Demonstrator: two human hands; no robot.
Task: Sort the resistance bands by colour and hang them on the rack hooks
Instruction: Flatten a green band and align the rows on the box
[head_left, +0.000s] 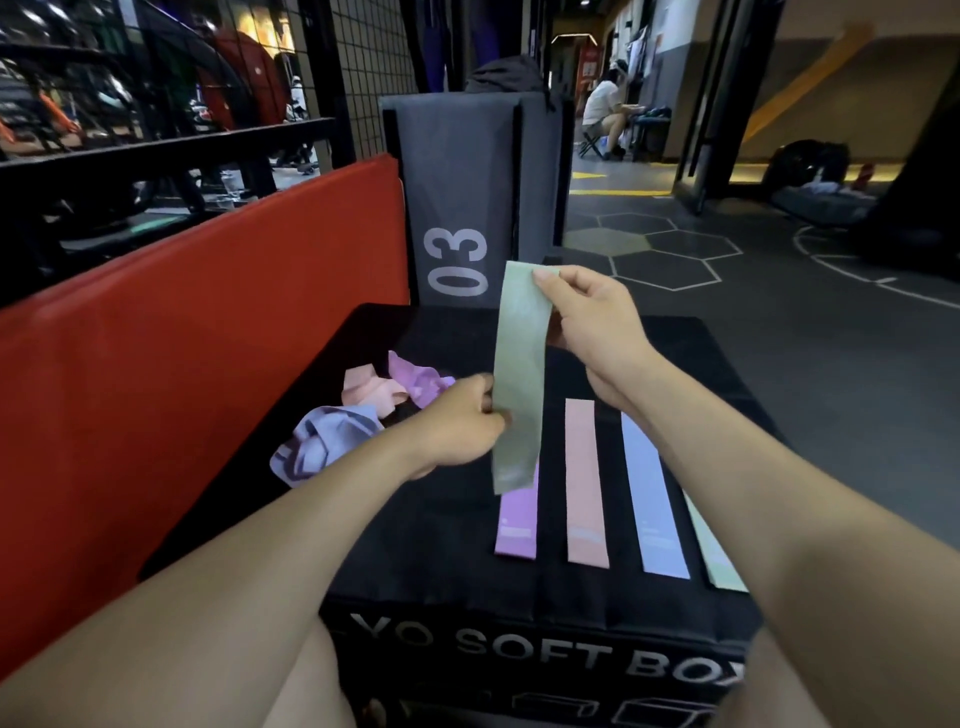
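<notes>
I hold a pale green resistance band (521, 374) upright above the black soft box (524, 603). My right hand (592, 332) pinches its top end and my left hand (457, 421) pinches its left edge lower down. Flat on the box lie a purple band (516, 525), partly behind the green one, a peach band (585, 483), a lilac-blue band (654, 499) and another pale green band (719, 556), side by side. A crumpled heap to the left holds a peach band (366, 392), a purple band (418, 382) and a lilac-blue band (324, 441).
A red padded mat (197, 338) leans along the left. A grey box marked 03 (457, 208) stands behind the black box. A wire grid fence (358, 67) rises at the back left. A person sits far off at the back (605, 117). Dark floor lies to the right.
</notes>
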